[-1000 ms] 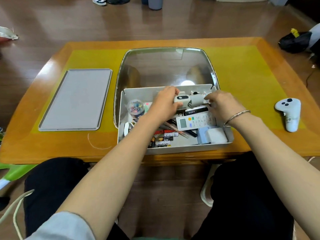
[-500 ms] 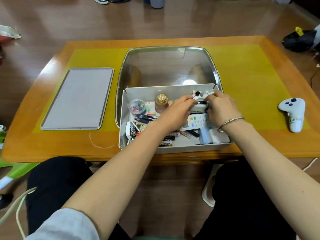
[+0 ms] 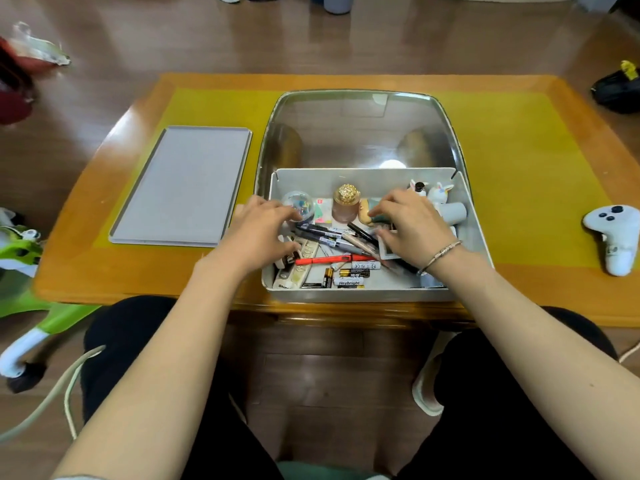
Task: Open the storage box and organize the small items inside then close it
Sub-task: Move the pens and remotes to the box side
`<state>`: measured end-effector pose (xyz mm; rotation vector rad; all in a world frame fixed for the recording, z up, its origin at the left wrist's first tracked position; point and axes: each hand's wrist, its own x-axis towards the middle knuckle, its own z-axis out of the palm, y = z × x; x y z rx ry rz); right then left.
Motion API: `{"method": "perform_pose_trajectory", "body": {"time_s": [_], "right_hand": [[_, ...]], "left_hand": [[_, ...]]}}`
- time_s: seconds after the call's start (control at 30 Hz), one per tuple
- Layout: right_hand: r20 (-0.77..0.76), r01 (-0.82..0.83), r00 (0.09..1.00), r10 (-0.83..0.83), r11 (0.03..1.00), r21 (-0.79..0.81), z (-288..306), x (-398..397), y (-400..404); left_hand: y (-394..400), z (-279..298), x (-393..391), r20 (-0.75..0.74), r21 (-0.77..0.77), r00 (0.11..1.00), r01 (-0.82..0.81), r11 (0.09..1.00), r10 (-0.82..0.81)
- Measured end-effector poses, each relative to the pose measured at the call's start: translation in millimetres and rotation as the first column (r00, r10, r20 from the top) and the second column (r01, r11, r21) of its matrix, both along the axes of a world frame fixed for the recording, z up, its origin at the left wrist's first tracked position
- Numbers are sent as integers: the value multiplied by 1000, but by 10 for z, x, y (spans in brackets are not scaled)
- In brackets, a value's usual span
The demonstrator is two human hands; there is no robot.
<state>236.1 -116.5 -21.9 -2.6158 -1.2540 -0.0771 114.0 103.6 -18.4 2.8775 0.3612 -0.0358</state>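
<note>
The white storage box (image 3: 363, 294) stands open at the table's near edge, with its clear lid (image 3: 360, 133) raised behind it. Inside lie several pens (image 3: 329, 233), a red pen (image 3: 325, 260), batteries (image 3: 349, 277), a gold-topped bottle (image 3: 346, 202), a clear ball (image 3: 301, 204) and unicorn figures (image 3: 438, 194) beside a white cylinder (image 3: 453, 211) at the back right. My left hand (image 3: 263, 233) reaches over the box's left wall with fingers spread, its fingertips at the clear ball. My right hand (image 3: 408, 226) hovers over the right half with loosely bent fingers and hides the items under it.
A flat grey tray (image 3: 183, 185) lies on the yellow mat (image 3: 519, 168) to the left of the box. A white game controller (image 3: 614, 237) lies at the table's right end. A green ride-on toy (image 3: 20, 251) stands on the floor at the left.
Both hands let go of the unicorn figures, which now rest in the back right corner. My left hand moved to the box's left side. My right hand drew back over the middle right.
</note>
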Motion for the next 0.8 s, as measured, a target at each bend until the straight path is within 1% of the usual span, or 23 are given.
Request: {"method": "perform_pose_trajectory", "body": {"time_s": [0.1,0.17,0.23,0.33,0.4,0.53,0.6,0.7,0.8], "right_hand": [[-98,-141,986,132,985,-99,-39,-129,223],[-178,-209,966,186,970,-123,-70,-225,396],[-239,-270,944,228,950,-160,-120,-292,569],[-297,-337,920,255,902,-270,-218,-335,762],[-298,-357,917,266,880,-313,-261,-313,819],[-302,-373,911,282,875,-307,-254,-240,869],[-278,-381,915,293,855,-352,-232,-229,901],[-236,-378,924,300,804,-459,-207,-247,923],[-231,-369,929,290,782,-502,-217,-264,911]], "left_hand": [[39,-5,-64,51,20,999,-13,1000,12],[67,-28,-95,61,27,998,-19,999,18],[84,-58,-117,-1,60,1000,-10,998,10],[50,-109,-128,-99,108,995,31,994,-21],[24,-145,-128,-153,111,988,45,993,-27],[-14,-179,-83,-229,151,973,73,986,-37],[-32,-180,-53,-227,194,973,80,978,-34],[-44,-170,-24,-201,220,979,69,973,-24],[-30,-157,-7,-182,233,982,81,969,-39]]}}
